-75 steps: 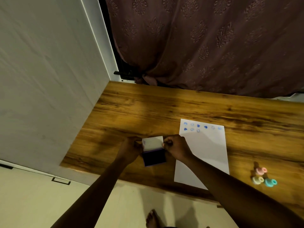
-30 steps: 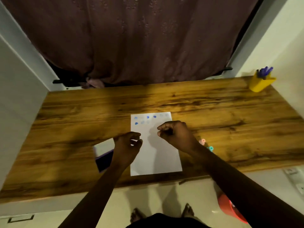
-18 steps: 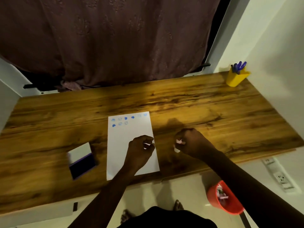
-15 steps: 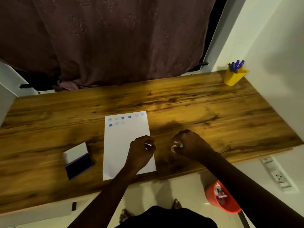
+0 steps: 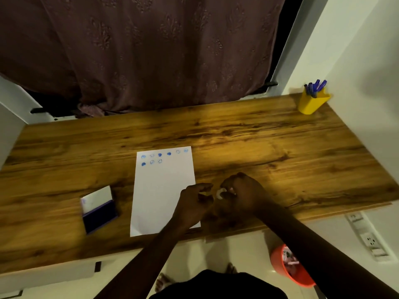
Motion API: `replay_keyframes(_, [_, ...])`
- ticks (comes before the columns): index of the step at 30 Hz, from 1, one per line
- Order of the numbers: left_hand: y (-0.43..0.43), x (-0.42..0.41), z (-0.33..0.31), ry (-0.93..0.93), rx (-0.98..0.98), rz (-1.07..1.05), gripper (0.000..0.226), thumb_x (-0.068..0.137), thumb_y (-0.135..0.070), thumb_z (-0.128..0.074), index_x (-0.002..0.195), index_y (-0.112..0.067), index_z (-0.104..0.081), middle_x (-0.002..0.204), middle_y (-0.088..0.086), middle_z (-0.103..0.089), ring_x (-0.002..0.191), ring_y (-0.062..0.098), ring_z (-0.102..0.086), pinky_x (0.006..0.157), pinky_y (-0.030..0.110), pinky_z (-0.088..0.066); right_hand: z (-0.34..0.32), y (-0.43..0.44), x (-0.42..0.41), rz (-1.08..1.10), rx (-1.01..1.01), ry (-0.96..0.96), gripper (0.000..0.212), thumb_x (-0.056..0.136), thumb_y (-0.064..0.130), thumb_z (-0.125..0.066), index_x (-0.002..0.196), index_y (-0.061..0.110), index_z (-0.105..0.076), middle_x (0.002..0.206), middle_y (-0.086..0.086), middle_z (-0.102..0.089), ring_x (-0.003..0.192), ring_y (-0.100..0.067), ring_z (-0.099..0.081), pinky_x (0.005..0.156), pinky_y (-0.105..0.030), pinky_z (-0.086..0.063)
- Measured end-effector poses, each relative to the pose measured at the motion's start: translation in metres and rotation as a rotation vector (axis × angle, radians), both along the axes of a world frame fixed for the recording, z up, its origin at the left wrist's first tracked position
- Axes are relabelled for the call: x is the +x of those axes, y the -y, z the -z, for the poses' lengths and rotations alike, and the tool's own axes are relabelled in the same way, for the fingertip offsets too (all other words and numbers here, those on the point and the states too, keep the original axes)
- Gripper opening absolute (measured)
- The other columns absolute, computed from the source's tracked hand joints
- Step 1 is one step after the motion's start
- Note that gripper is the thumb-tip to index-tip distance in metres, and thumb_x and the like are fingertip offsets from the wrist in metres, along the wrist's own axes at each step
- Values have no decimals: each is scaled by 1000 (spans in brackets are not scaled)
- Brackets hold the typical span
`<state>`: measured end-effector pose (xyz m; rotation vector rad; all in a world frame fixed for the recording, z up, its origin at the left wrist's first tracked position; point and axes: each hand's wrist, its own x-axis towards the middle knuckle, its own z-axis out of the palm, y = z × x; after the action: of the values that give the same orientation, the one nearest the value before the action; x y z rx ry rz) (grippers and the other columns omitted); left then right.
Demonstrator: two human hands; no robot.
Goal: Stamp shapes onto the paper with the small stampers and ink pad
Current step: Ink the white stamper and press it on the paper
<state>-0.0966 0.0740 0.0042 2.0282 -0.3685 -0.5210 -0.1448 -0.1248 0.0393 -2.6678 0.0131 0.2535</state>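
Observation:
A white sheet of paper (image 5: 160, 190) lies on the wooden desk (image 5: 259, 147), with several blue stamped shapes along its top edge. An open ink pad (image 5: 98, 209), white lid up and dark blue pad below, sits left of the paper. My right hand (image 5: 244, 190) rests just right of the paper, fingers closed around small stampers; a cream-coloured one (image 5: 220, 193) and a bit of pink show at my fingertips. My left hand (image 5: 194, 200) hovers over the paper's lower right corner, fingers curled, thumb and forefinger apart, close to the cream stamper.
A yellow pen holder (image 5: 312, 100) with blue pens stands at the desk's far right corner. A dark curtain (image 5: 151, 50) hangs behind the desk, and white walls close both sides. An orange bin (image 5: 289, 266) and a wall socket (image 5: 370, 239) sit below the front edge.
Both hands left the ink pad and moved right. My right hand went to the stampers beside the paper and closed on them. My left hand followed over the paper's corner.

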Motion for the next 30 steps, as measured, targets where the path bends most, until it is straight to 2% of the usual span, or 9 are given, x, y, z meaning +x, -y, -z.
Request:
replay_keyframes(3, [-1,1,-3,-16,-102,-13,35,88,-16,-78,122,-22,-75,115,-6,-77,105,10,-73,96,32,-57,-6,1,5,167,337,15,18,85,41,-71,92,25,-76,85,12,-74,81,-3,-69,73,-27,-54])
replay_keyframes(6, [-4,3,-10,-170,-290,-115,28,91,-10,-76,118,-18,-77,112,5,-80,104,24,-76,93,46,-61,-13,-6,10,320,577,-21,13,86,23,-78,93,12,-78,78,6,-73,72,-7,-67,67,-25,-52])
replay_keyframes(10, [-10,5,-23,-296,-504,-186,28,91,2,-72,117,-7,-77,112,18,-79,104,36,-76,89,40,-64,-25,-20,12,486,840,-85,22,88,27,-76,93,5,-76,74,-7,-71,64,-14,-61,58,-24,-47])
replay_keyframes(13, [-16,4,-34,-246,-543,-187,28,90,3,-73,114,-11,-78,110,12,-81,104,29,-77,88,36,-63,-30,-32,16,561,749,-164,44,91,54,-63,84,13,-78,69,-5,-74,53,-6,-61,49,-18,-43])
replay_keyframes(17, [-30,5,-42,-186,-552,-188,31,90,3,-74,112,-18,-79,109,7,-81,106,29,-76,92,42,-63,-30,-46,26,472,689,-249,50,96,56,-54,71,16,-72,50,4,-63,38,-2,-51,39,-14,-37])
replay_keyframes(20, [-45,6,-43,-166,-559,-203,37,88,4,-75,109,-26,-78,107,-1,-82,107,26,-76,89,37,-63,-29,-54,32,358,733,-267,43,97,50,-55,77,16,-71,55,5,-66,44,-2,-55,45,-14,-42])
replay_keyframes(23, [-62,8,-43,-154,-564,-242,39,87,6,-75,104,-29,-79,107,4,-81,104,27,-77,84,35,-64,-31,-68,41,247,726,-282,34,99,44,-55,84,17,-70,57,8,-68,46,1,-57,49,-12,-44])
replay_keyframes(26, [-87,13,-39,-158,-581,-309,32,87,10,-73,106,-16,-77,106,16,-78,101,36,-76,82,39,-65,-32,-83,53,129,639,-216,25,97,37,-62,94,14,-72,71,7,-72,59,-2,-62,57,-18,-50])
replay_keyframes(30, [-134,20,-35,-157,-559,-473,23,89,6,-72,110,-3,-73,98,14,-79,92,31,-78,77,33,-66,-33,-111,70,18,524,-138,18,90,34,-72,96,17,-72,85,3,-75,79,-16,-71,71,-34,-59])
